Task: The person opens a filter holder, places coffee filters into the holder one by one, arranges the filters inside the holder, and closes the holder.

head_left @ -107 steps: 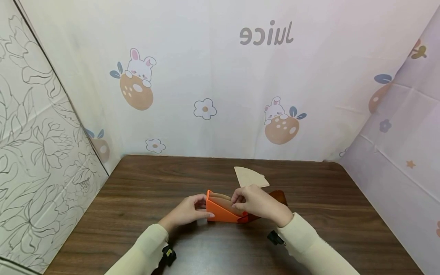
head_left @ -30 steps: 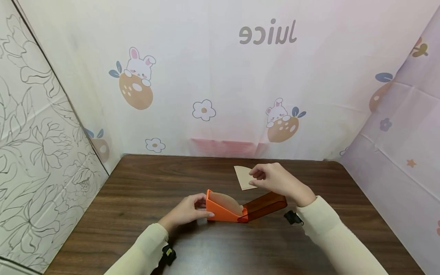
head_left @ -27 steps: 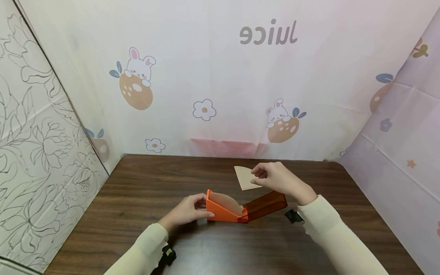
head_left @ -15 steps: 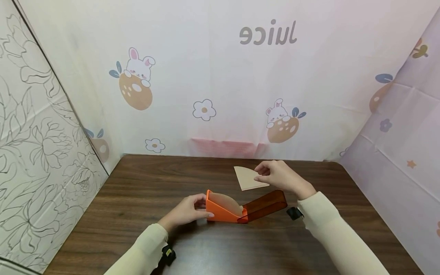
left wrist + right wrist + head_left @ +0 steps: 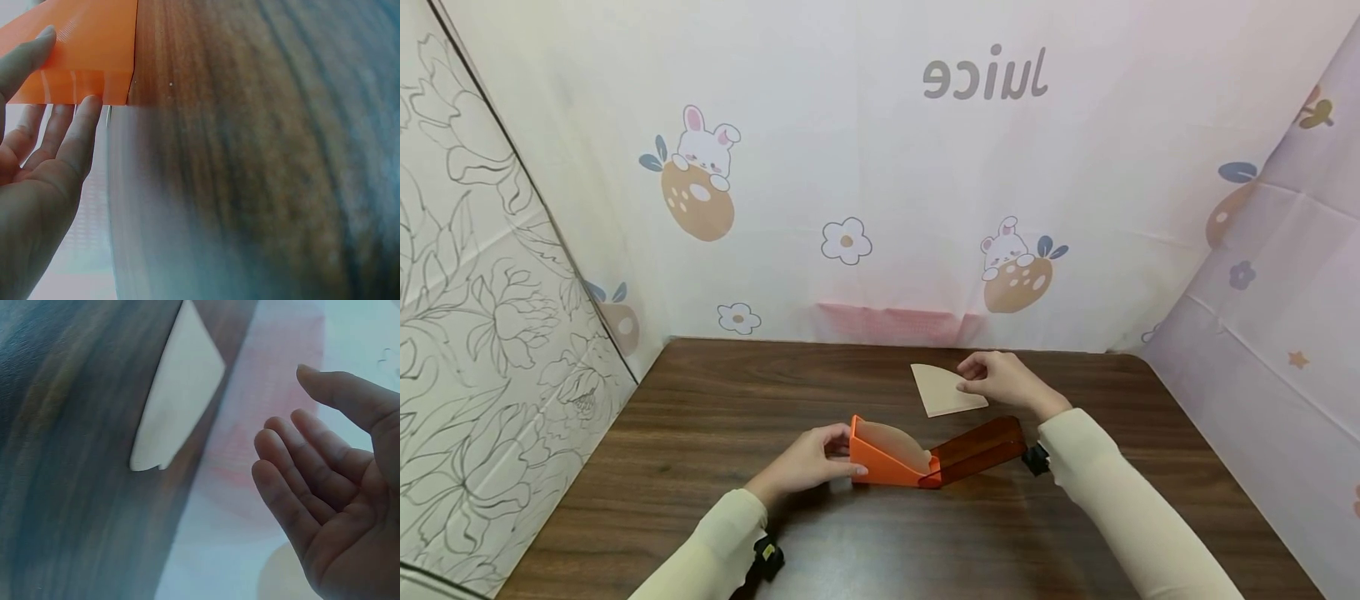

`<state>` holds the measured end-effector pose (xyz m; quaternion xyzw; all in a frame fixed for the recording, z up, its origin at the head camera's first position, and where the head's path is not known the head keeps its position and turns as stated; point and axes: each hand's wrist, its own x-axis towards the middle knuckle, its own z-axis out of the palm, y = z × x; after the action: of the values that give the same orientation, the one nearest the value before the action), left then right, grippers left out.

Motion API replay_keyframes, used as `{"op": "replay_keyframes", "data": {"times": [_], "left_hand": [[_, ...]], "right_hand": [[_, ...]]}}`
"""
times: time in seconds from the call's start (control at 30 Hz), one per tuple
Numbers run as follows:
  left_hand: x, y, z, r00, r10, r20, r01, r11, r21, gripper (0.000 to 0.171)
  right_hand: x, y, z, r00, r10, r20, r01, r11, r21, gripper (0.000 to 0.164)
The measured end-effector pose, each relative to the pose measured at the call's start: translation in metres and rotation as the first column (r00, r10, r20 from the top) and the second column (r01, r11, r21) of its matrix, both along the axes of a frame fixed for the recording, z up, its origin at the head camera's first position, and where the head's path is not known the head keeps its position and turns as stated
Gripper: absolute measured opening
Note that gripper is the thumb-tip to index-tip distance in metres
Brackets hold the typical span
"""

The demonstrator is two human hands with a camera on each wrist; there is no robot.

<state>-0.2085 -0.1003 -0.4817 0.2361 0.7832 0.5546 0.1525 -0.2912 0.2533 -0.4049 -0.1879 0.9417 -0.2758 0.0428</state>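
An orange coffee filter holder (image 5: 886,462) stands on the table, its brown see-through lid (image 5: 981,450) swung out to the right. Tan paper inside it (image 5: 891,440) rises above the sloping front edge. My left hand (image 5: 805,460) holds the holder's left end, thumb on the front face and fingers at the end side, as the left wrist view also shows. Behind the holder lies a flat, wedge-shaped paper coffee filter (image 5: 942,390). Over its right end hovers my right hand (image 5: 1003,379), fingers loosely bent and nothing between them; the right wrist view shows the palm apart from the filter (image 5: 178,394).
The dark wood table (image 5: 737,392) runs back to a printed curtain (image 5: 775,167). A black wrist camera (image 5: 767,557) sits under the left sleeve, another (image 5: 1036,458) by the right sleeve, close to the lid's right end.
Since the oldest frame my right hand has left the paper in the holder and moved back and right, to above the loose filter. Lately it drifted slightly further right. The left hand stays put.
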Motion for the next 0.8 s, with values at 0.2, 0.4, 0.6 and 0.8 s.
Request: {"op": "replay_keyframes", "data": {"times": [0.2,0.4,0.6,0.8], "left_hand": [[-0.001,-0.001,-0.001,1.000,-0.015,0.005,0.014,1.000,0.021,0.031],[0.000,-0.001,0.000,1.000,-0.016,0.007,0.016,1.000,0.015,0.031],[0.000,-0.001,0.000,1.000,-0.019,0.009,0.019,1.000,0.018,0.031],[0.000,-0.001,0.002,1.000,-0.015,0.010,0.015,1.000,0.019,0.032]], "right_hand": [[-0.007,0.002,-0.014,0.999,-0.019,0.035,0.019,1.000,-0.012,0.034],[-0.015,0.002,-0.032,0.998,-0.028,0.063,0.030,0.999,-0.032,0.038],[-0.022,0.000,-0.047,0.999,-0.023,0.035,0.024,0.999,-0.023,0.041],[-0.029,-0.002,-0.054,1.000,-0.007,-0.019,0.007,1.000,-0.003,0.044]]}}
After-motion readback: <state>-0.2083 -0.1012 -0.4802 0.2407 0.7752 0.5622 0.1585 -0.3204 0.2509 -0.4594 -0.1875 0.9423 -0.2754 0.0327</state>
